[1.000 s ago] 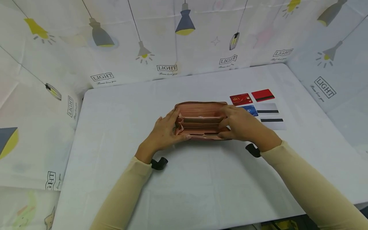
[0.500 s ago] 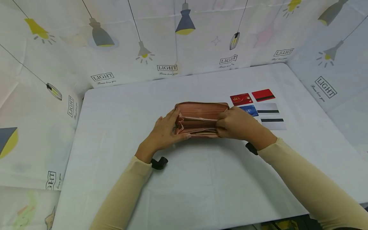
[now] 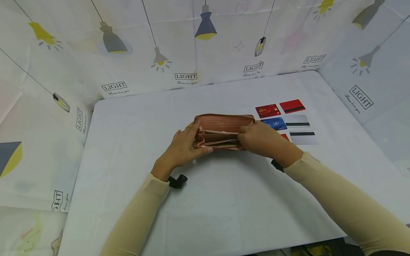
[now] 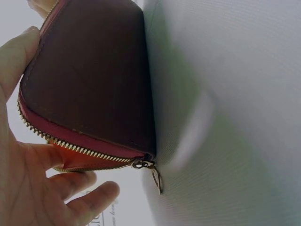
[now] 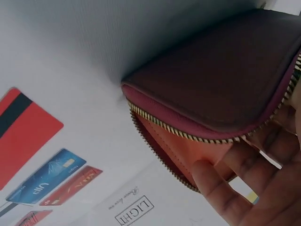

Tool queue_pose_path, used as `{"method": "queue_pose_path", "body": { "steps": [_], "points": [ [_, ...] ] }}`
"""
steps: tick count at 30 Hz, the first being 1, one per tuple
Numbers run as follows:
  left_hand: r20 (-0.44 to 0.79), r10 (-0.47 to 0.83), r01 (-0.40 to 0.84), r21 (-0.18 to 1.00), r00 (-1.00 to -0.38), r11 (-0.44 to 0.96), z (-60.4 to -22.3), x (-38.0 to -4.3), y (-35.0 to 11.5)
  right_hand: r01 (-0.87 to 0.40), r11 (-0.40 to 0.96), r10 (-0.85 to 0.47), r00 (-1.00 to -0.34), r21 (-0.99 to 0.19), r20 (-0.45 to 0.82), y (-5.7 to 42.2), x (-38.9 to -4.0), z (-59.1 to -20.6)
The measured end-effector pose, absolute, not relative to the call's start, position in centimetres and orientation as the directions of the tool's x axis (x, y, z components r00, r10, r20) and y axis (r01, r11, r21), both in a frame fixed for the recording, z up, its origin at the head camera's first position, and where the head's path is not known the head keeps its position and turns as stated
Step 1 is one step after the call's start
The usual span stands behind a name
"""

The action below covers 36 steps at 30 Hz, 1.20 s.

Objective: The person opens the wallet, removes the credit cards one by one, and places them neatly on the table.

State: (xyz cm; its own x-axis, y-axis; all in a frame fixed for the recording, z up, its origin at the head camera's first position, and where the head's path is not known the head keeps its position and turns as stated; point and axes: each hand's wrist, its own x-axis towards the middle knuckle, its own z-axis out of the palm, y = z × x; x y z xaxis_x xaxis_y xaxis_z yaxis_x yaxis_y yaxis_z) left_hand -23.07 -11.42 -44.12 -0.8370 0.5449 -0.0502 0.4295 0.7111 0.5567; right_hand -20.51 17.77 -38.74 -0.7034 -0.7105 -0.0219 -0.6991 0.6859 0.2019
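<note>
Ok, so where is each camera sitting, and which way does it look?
Head: worn on the person's head, facing forward and down at the open wallet; the left hand, right hand and sleeves show.
Left wrist: worn there, facing the wallet's dark outside and zipper pull; left fingers show.
Right wrist: worn there, facing the dark outside too; right fingers show.
Shared: head and right wrist both see the blue VIP card.

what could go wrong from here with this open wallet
The wallet stands open between the left hand and the right hand; if either slips, it might tip or fold shut. The blue card lies close to the right hand, which could knock it. The zip teeth are bare near the left hand and might scratch it.
</note>
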Motion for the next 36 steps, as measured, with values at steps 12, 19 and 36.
{"method": "queue_pose_path", "body": {
  "steps": [12,19,36],
  "points": [
    [-0.04,0.539,0.438,0.534,-0.841,0.723,-44.3,-22.8,-11.0,-0.66,0.724,-0.668,-0.743,0.201,-0.036,17.5,-20.4,-39.5],
    [-0.044,0.536,0.434,0.532,-0.843,0.726,-44.2,-22.6,-11.1,-0.69,0.688,-0.707,-0.707,0.223,-0.005,17.8,-20.6,-39.8],
    [-0.062,0.524,0.417,0.529,-0.849,0.739,-43.7,-22.8,-11.1,-0.661,0.728,-0.681,-0.728,0.182,0.083,16.4,-20.6,-39.6]
  ]
}}
